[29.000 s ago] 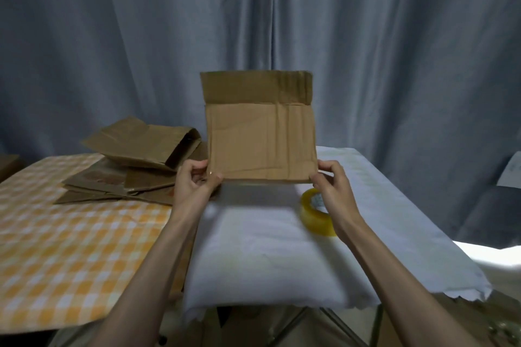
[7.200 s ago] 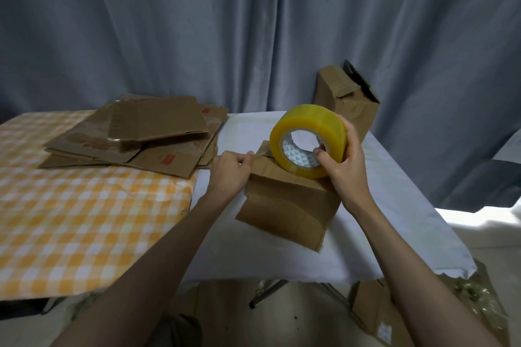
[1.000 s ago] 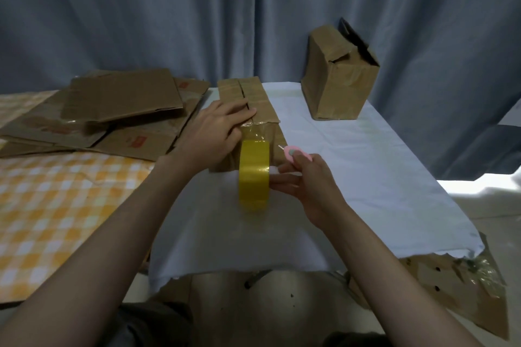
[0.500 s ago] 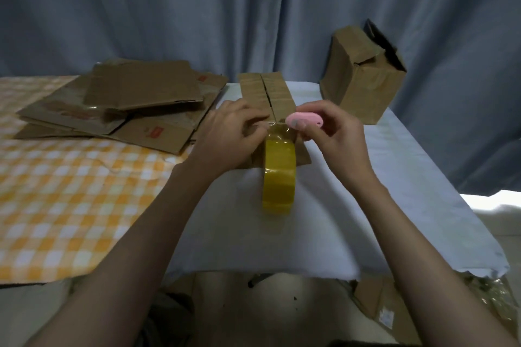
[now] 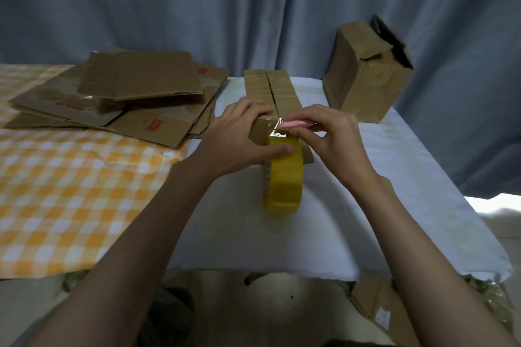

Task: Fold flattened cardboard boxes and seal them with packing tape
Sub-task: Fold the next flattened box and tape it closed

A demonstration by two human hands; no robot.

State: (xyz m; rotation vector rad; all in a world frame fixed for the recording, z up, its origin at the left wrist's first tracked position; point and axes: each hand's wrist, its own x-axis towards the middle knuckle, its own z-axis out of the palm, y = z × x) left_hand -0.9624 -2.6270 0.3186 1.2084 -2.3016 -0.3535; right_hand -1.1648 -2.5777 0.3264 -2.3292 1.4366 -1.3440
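Observation:
A small folded cardboard box [image 5: 270, 90] lies on the white cloth, its two top flaps meeting in a seam. A yellow roll of packing tape [image 5: 283, 180] stands on edge against the box's near end, with a clear strip running from it up over the box edge. My left hand [image 5: 242, 138] rests on the box's near left corner, thumb pressing the top of the roll. My right hand [image 5: 329, 135] pinches a small pink cutter [image 5: 294, 123] at the stretched strip.
A stack of flattened cardboard boxes [image 5: 121, 98] lies on the orange checked tablecloth [image 5: 56, 191] at left. An assembled box [image 5: 366, 76] stands at the back right of the white cloth [image 5: 380, 177]. More cardboard lies on the floor at lower right [image 5: 377, 310]. Grey curtain behind.
My right hand has brought the pink cutter down onto the tape strip at the box's near edge. My left thumb now presses on the roll. The box and roll stay put.

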